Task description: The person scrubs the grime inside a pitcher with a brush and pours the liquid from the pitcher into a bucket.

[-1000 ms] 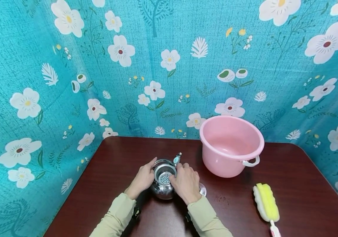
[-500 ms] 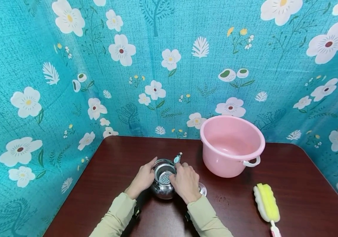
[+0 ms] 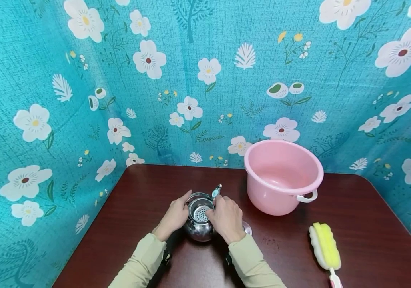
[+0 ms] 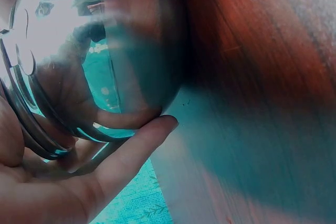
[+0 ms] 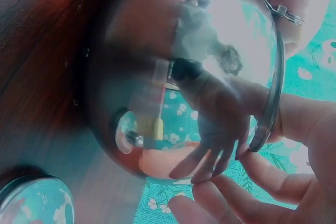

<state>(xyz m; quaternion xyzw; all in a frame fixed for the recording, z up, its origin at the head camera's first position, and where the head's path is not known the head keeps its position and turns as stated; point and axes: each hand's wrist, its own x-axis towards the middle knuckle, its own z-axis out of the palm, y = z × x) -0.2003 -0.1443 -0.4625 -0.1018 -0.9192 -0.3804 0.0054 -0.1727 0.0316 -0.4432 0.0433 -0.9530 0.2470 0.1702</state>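
gripping a steel teapot, left hand and right hand curve half-spread fingers round its sides

A pink basin is standing near the far edge of a dark red-brown table. A yellow-and-white sponge brush is lying nearer the front, while teal flowered cloth is hanging behind.
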